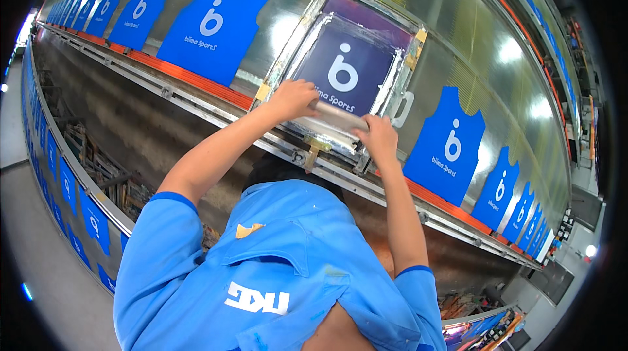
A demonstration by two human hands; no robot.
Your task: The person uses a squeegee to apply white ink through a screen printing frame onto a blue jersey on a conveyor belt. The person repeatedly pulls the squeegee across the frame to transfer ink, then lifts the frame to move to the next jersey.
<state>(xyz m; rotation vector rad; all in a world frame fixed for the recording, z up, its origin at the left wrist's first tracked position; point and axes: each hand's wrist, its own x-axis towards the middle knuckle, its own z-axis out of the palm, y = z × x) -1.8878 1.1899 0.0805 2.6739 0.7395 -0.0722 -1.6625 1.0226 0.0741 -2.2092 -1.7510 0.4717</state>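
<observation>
A printing screen in a metal frame [409,43] lies on the long sloped bench, with dark mesh and a white logo [343,67] showing through. Near its lower end, my left hand [293,98] and my right hand [377,135] are closed on the two ends of a pale squeegee [337,116], which lies across the screen just under the printed lettering. My left hand is at the upper left end, my right hand at the lower right one. The squeegee's blade edge is hard to make out.
Blue vest panels with white logos lie in rows left [212,56] and right [445,135] of the screen. A metal rail [167,91] and orange strip [445,204] run along the bench's edge. Another rack of blue panels [95,227] curves by at lower left, beside a grey floor [55,240].
</observation>
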